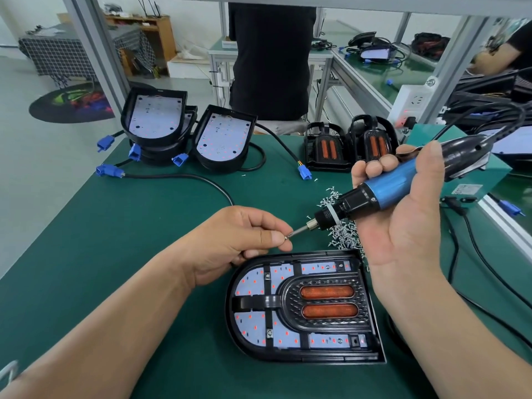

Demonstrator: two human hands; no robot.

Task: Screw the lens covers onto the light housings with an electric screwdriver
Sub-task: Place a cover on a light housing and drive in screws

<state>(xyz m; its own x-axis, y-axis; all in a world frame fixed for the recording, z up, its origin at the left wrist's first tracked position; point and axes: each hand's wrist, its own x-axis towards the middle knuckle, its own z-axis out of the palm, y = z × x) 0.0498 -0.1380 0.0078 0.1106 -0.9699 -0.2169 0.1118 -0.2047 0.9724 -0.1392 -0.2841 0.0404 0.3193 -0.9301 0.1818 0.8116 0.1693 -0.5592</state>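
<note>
Palm-up, right hand [403, 223] round screwdriver [383, 188]; left fingers [273, 226] on screw [286, 238].

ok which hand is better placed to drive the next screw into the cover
The right hand: it grips the electric screwdriver. The left hand only pinches a screw at its bit tip.

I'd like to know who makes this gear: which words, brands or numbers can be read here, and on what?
Label on the green box: print too blurred to read.
Electric screwdriver, black collar: possible faint print, too small to read.
No other text is legible.
</note>
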